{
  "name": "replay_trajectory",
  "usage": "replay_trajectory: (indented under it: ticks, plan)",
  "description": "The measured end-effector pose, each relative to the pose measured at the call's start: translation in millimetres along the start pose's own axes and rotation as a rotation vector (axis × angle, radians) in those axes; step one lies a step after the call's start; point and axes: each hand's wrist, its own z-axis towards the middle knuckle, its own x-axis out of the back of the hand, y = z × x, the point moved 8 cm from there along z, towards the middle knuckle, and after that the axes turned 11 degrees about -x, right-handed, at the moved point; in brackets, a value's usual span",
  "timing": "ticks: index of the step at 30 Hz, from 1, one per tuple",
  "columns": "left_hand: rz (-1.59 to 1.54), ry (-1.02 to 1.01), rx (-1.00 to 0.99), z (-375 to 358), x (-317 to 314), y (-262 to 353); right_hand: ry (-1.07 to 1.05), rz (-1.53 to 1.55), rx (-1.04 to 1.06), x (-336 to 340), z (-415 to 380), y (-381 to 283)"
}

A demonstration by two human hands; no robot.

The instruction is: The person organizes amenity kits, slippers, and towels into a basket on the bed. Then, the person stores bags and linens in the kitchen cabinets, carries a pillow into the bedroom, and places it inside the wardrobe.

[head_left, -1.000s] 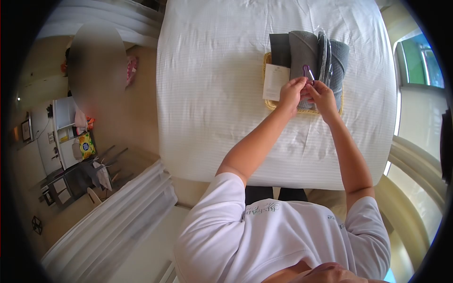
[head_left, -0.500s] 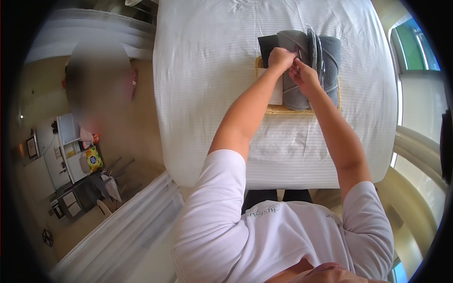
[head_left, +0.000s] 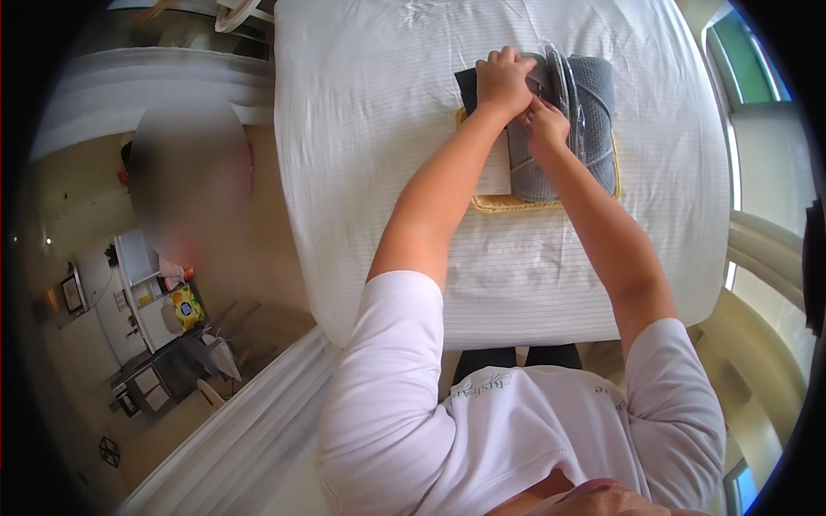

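Two rolled grey waffle-weave towels lie side by side in a shallow wicker basket (head_left: 508, 205) on the bed. My left hand (head_left: 505, 83) is curled over the upper part of the left towel (head_left: 535, 176), fingers bent around it. Close beside it, my right hand (head_left: 548, 125) pinches at the same towel's upper surface; whatever lies between its fingertips is too small to make out. A clear plastic-wrapped flat grey item (head_left: 564, 82) stands between that towel and the right towel (head_left: 595, 95). At the basket's left are a black flat piece (head_left: 465, 89) and a white card (head_left: 493, 168).
The basket rests on a bed with a white striped sheet (head_left: 370, 129). To the left, a person (head_left: 189, 181) appears as a blur on the floor side. White sheer curtains (head_left: 249, 421) hang near the lower left, and a window (head_left: 748, 69) is at the right.
My left hand has shifted up and spread its bent fingers over the left towel's top. My right hand stays close by, still pinching. The view has moved slightly.
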Motion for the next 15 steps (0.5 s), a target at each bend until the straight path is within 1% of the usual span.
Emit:
replay_trajectory:
  ticks: [3,4,7,13,15]
  plan:
    - [0.215,-0.212,-0.274,3,-7,14,-0.007,-0.001,-0.030,-4,4,-2]
    - [0.267,-0.268,-0.317,3,-9,16,0.010,0.031,-0.041,-4,4,-1]
    - [0.300,-0.315,-0.441,1,-15,15,0.058,0.084,-0.068,-6,2,-1]
    - [0.196,-0.136,-0.425,-5,-2,17,0.151,0.015,-0.075,-16,-1,-11]
    - [0.183,-0.163,-0.415,-11,-4,14,0.208,-0.057,-0.102,-15,4,-13]
